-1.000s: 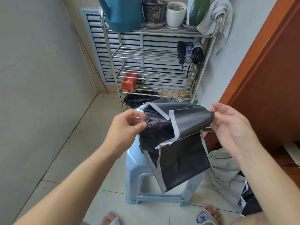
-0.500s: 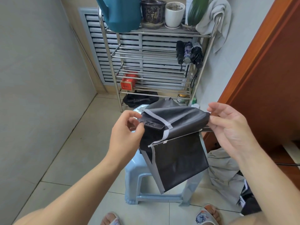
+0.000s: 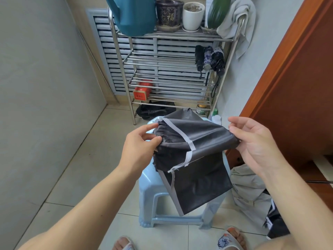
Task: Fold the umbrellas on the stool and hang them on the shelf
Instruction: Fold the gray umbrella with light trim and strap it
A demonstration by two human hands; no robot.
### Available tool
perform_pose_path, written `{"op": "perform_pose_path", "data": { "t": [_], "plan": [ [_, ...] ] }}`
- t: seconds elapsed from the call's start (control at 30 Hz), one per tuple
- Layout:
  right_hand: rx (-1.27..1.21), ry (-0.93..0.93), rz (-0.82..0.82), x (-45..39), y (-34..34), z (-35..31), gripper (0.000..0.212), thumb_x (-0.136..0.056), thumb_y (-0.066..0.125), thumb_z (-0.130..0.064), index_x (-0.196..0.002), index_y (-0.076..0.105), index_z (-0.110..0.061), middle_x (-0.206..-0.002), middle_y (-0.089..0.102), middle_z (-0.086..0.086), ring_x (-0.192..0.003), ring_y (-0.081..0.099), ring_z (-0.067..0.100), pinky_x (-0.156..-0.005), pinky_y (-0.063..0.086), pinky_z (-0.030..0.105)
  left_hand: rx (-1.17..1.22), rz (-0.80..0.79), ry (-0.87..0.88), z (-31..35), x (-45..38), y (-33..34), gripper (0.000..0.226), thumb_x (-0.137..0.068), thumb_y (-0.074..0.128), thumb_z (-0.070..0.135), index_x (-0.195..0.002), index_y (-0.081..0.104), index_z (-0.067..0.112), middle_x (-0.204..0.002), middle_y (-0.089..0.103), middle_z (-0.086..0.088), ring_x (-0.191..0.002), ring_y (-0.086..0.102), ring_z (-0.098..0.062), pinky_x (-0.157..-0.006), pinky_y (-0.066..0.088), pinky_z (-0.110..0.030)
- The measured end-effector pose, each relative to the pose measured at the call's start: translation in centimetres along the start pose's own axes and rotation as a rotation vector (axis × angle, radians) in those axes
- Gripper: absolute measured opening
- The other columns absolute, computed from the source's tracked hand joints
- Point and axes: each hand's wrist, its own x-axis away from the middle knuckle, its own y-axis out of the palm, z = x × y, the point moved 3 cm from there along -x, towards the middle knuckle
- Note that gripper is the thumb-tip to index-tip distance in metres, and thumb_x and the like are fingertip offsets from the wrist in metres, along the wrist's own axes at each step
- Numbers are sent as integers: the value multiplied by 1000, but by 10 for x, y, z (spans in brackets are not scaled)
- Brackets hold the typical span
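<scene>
Above the stool (image 3: 149,199), umbrella (image 3: 194,150) lies w/ long axis left-right btwn hands: left hand (image 3: 138,147) pinches one end, right hand (image 3: 255,145) prob. pinches the other, shelf (image 3: 173,37) well beyond.

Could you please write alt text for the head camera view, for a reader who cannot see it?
A person's left hand and right hand pinch opposite ends of a dark grey umbrella, its canopy hanging over a pale blue stool. Behind stands a metal shelf where three folded umbrellas hang.
</scene>
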Motion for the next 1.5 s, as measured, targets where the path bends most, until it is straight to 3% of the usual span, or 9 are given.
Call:
{"op": "perform_pose_path", "data": {
  "t": [0.3, 0.47, 0.67, 0.87, 0.97, 1.13, 1.23, 1.4, 1.5],
  "plan": [
    [-72, -30, -77, 2, -3, -8, 38, -92, 45, 17, -105, 70, -8, -96, 69, 7, -85, 67, 20, -72, 55, 33, -238, 42, 160, 28, 17, 6, 16, -100, 58, 43, -93, 66, 32, -81, 71, 5, -72, 62, -7, -62, 47, -24],
    [-89, -62, -132, 5, -4, -6, 39, -91, 50, 19, -104, 72, -11, -104, 69, 7, -91, 66, 19, -81, 55, 34, -390, -282, -16, 39, 26, 35, 45, -98, 48, 62, -141, 45, 47, -92, 76, 14, -89, 69, -7, -74, 52, -30],
    [-52, -75, -154, 6, -6, -6, 48, -85, 52, 28, -106, 71, -11, -106, 71, 7, -96, 68, 18, -80, 57, 28, 35, -288, -44, 45, 21, 51, 61, -95, 73, 17, -148, 47, 36, -79, 74, 5, -62, 64, -7, -61, 47, -24],
    [19, -117, -15, 4, -11, -5, 48, -81, 60, 27, -107, 73, -12, -94, 70, 2, -80, 65, 13, -83, 56, 29, 54, -7, 481, 72, 31, 24, 39, -94, 69, 1, -122, 68, 27, -73, 59, -1, -67, 55, -15, -69, 48, -37],
    [-44, -29, -43, 5, -10, -10, 40, -91, 54, 17, -116, 70, -10, -93, 64, 6, -84, 65, 18, -81, 56, 34, 50, -31, 541, 68, 38, 25, 35, -94, 69, -1, -118, 70, 25, -78, 57, -3, -69, 54, -12, -72, 50, -38],
    [551, -20, -40, 7, -2, -8, 29, -109, 41, -37, -124, 66, -30, -98, 77, -4, -95, 72, 10, -100, 56, 38, 86, -78, 541, 62, 35, 26, 40, -96, 66, -4, -113, 70, 33, -78, 54, 6, -68, 50, -14, -69, 45, -40],
    [423, 32, -143, 10, 3, -10, 38, -107, 38, -47, -125, 66, -28, -104, 78, 0, -103, 73, 14, -106, 51, 41, 91, -84, 549, 61, 34, 25, 36, -92, 66, 7, -112, 70, 36, -78, 52, 8, -68, 48, -14, -68, 43, -38],
    [54, -85, -244, 12, 0, -16, 32, -94, 71, -14, -124, 71, -27, -125, 72, 7, -114, 68, 22, -107, 49, 45, 90, -110, 568, 59, 33, 22, 33, -91, 63, 9, -114, 70, 32, -77, 53, 5, -67, 48, -20, -66, 49, -44],
    [176, -97, -313, 13, 0, -13, 61, -90, 67, 11, -133, 64, -32, -138, 64, -10, -91, 60, 13, -104, 49, 37, 133, -110, 606, 58, 33, 17, 35, -95, 65, -8, -116, 69, 20, -76, 51, 7, -65, 46, -11, -62, 44, -21]
  ]
}}
